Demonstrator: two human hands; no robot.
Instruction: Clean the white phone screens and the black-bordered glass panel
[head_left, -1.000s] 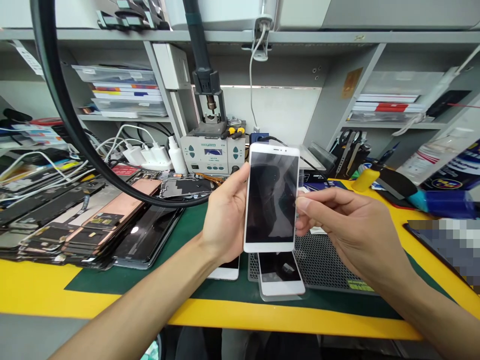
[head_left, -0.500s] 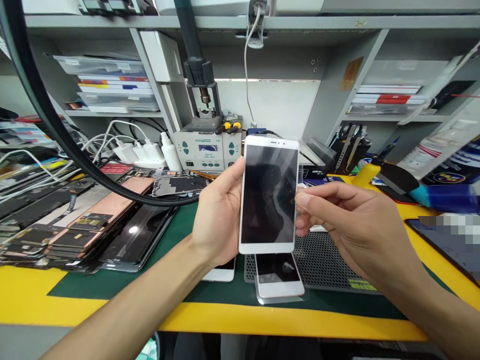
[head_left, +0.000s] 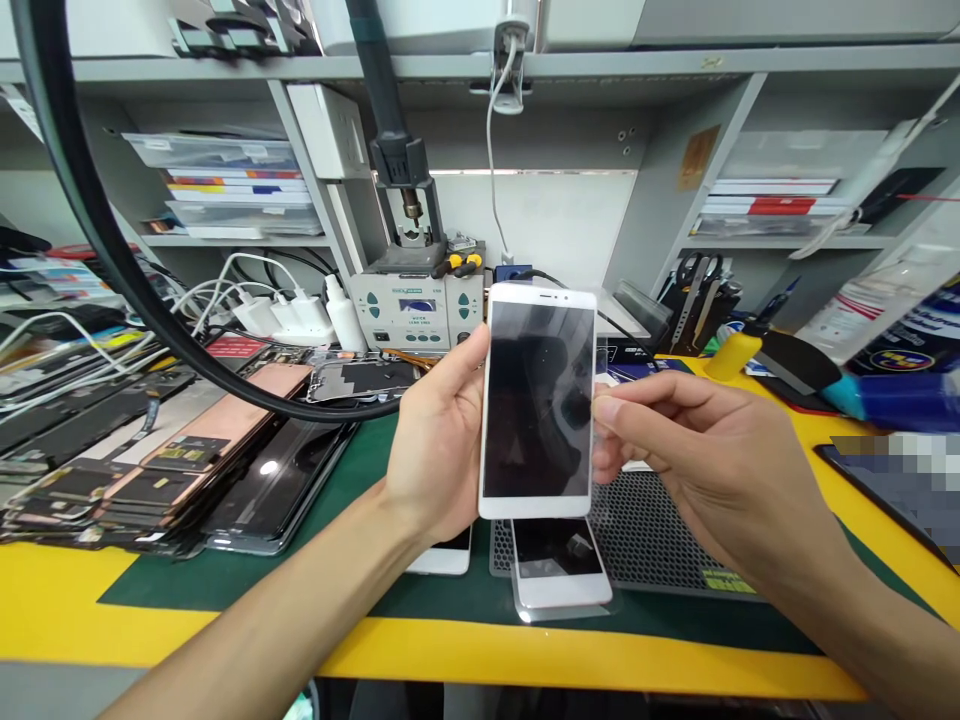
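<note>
My left hand (head_left: 439, 450) grips a white smartphone (head_left: 537, 400) along its left edge, with the dark glass screen facing me. My right hand (head_left: 697, 450) pinches the phone's right edge between thumb and fingers. A clear strip seems to stand at that edge, but its nature is hard to tell. Below the held phone, a second white phone (head_left: 559, 560) lies on a clear sheet. A third white phone (head_left: 442, 558) lies partly hidden behind my left hand.
A black perforated mat (head_left: 660, 530) lies on the green bench mat (head_left: 225, 590), within a yellow bench top (head_left: 525, 650). Stacked phone parts (head_left: 150, 450) lie at left. A black hose (head_left: 150, 330) curves across, and a rework station (head_left: 416, 310) stands behind.
The held phone sits slightly lower in view and more upright. The whole scene has shifted slightly with my head. Both hands keep their hold.
</note>
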